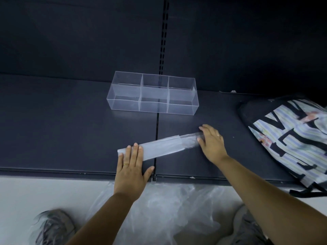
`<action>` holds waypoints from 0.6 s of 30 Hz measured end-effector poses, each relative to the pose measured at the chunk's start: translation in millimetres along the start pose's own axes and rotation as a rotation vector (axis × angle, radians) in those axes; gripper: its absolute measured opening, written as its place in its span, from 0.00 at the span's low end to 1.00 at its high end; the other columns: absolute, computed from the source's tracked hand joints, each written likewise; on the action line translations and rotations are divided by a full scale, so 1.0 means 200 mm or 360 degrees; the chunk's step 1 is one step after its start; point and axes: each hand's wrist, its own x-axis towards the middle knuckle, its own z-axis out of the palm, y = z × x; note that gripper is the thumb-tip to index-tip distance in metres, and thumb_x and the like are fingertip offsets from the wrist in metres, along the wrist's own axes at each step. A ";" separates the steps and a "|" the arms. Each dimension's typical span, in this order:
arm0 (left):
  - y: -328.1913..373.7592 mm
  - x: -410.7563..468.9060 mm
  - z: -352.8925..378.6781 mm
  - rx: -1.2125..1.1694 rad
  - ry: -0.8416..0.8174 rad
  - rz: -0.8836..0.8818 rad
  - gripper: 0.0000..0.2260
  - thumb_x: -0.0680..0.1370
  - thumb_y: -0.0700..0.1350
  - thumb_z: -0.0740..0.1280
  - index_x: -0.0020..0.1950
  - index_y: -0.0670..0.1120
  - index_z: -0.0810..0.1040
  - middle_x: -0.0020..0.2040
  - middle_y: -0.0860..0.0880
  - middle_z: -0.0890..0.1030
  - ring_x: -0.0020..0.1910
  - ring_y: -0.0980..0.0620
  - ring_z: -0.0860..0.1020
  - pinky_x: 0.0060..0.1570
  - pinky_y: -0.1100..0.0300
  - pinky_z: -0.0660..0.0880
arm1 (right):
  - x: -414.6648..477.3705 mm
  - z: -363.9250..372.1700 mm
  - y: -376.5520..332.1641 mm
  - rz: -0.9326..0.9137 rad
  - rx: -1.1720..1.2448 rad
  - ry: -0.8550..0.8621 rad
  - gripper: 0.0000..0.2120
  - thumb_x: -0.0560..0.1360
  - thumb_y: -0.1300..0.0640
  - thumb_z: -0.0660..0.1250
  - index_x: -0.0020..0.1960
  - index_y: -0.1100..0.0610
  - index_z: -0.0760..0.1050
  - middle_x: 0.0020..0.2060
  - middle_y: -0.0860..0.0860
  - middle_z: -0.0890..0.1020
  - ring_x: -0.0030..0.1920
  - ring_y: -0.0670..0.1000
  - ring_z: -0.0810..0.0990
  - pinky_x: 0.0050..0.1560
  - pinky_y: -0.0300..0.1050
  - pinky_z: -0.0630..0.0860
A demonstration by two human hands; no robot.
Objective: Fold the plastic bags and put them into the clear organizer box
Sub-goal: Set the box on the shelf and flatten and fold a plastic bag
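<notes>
A translucent plastic bag (162, 146), folded into a long narrow strip, lies slanted on the dark shelf (70, 129). My left hand (131, 167) lies flat with spread fingers on the strip's left end. My right hand (211, 142) grips the strip's right end between thumb and fingers. The clear organizer box (152, 93) with three compartments stands behind the strip near the shelf's back wall, and nothing shows inside it. A heap of loose clear plastic bags (155, 209) lies on the pale floor below the shelf edge.
A striped tote bag (292, 138) with black letters and black straps lies on the shelf's right side, overhanging its front edge. A slotted upright rail (163, 36) runs up the dark back wall. Two grey shoes (51, 228) stand on the floor either side of the bag heap.
</notes>
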 end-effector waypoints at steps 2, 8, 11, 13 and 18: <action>0.00 0.00 0.00 0.0012 0.0011 0.0013 0.40 0.72 0.66 0.23 0.77 0.45 0.40 0.79 0.46 0.45 0.77 0.44 0.43 0.74 0.49 0.40 | 0.05 -0.03 -0.01 0.0084 0.0076 0.0076 0.11 0.77 0.55 0.65 0.59 0.55 0.76 0.62 0.52 0.71 0.63 0.55 0.67 0.61 0.47 0.60; -0.05 0.02 0.00 0.0060 -0.0020 0.0094 0.38 0.73 0.67 0.28 0.77 0.46 0.40 0.77 0.49 0.40 0.76 0.47 0.38 0.74 0.51 0.37 | 0.06 -0.11 -0.01 0.0153 0.0453 -0.0110 0.05 0.75 0.62 0.68 0.41 0.59 0.76 0.44 0.52 0.76 0.45 0.54 0.76 0.51 0.47 0.73; -0.11 0.03 -0.01 0.0085 -0.0030 0.0221 0.37 0.74 0.67 0.28 0.77 0.47 0.40 0.78 0.50 0.42 0.76 0.49 0.39 0.74 0.52 0.38 | -0.02 -0.17 0.02 0.0277 0.0624 -0.0221 0.07 0.73 0.64 0.69 0.38 0.56 0.75 0.35 0.53 0.80 0.38 0.52 0.78 0.42 0.44 0.75; -0.15 0.03 -0.03 0.0063 -0.0026 0.0308 0.38 0.75 0.68 0.28 0.78 0.47 0.44 0.79 0.49 0.47 0.77 0.49 0.43 0.76 0.51 0.42 | -0.09 -0.21 0.04 0.0376 0.0792 -0.0391 0.06 0.72 0.63 0.71 0.38 0.57 0.76 0.32 0.53 0.80 0.35 0.49 0.77 0.37 0.40 0.74; 0.06 -0.01 -0.11 -0.0144 0.0141 0.0568 0.41 0.75 0.70 0.50 0.77 0.42 0.57 0.77 0.44 0.56 0.77 0.44 0.52 0.74 0.51 0.45 | -0.26 -0.36 0.03 0.0560 0.1092 -0.0864 0.05 0.72 0.64 0.72 0.43 0.60 0.76 0.28 0.53 0.79 0.28 0.46 0.74 0.31 0.37 0.71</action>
